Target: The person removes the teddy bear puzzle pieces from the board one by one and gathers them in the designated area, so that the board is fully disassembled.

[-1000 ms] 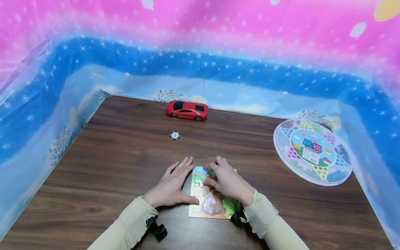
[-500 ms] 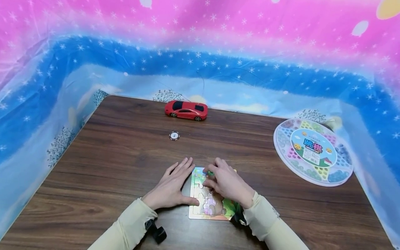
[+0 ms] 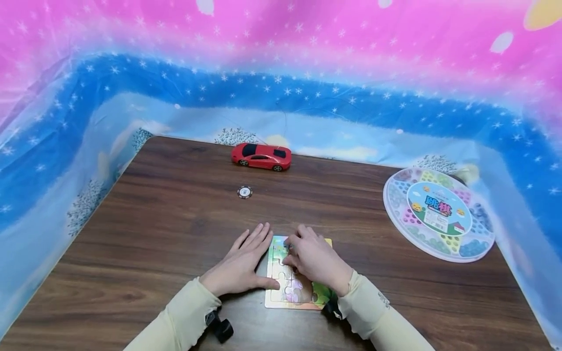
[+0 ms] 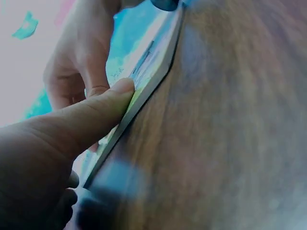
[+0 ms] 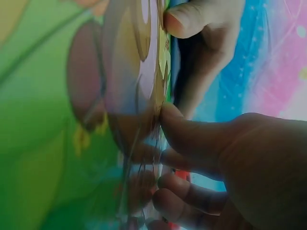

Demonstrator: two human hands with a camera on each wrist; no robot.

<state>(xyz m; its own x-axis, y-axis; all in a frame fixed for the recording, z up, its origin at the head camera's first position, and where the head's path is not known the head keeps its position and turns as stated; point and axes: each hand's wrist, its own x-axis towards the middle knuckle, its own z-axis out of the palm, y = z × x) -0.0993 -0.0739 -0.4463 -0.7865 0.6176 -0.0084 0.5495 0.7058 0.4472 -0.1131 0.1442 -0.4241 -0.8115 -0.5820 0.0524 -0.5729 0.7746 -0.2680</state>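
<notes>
A colourful jigsaw puzzle board (image 3: pixel 291 293) lies flat on the brown table (image 3: pixel 167 219) near the front edge. My left hand (image 3: pixel 250 258) rests flat on the table beside it, fingers straight, and the thumb (image 4: pixel 105 103) presses the board's left edge (image 4: pixel 144 72). My right hand (image 3: pixel 303 253) lies on top of the board with its fingers curled down at the upper part. Its thumb (image 5: pixel 192 134) touches the printed surface (image 5: pixel 57 120). The green piece it held is hidden under the fingers.
A red toy car (image 3: pixel 261 156) stands at the table's far edge, with a small round chip (image 3: pixel 245 192) in front of it. A round board game in a clear lid (image 3: pixel 439 213) lies at the right. A starry blue and pink backdrop (image 3: pixel 281 73) surrounds the table.
My right hand has lowered onto the board, and the green piece seen between its fingers is now covered. The left hand has stayed in place.
</notes>
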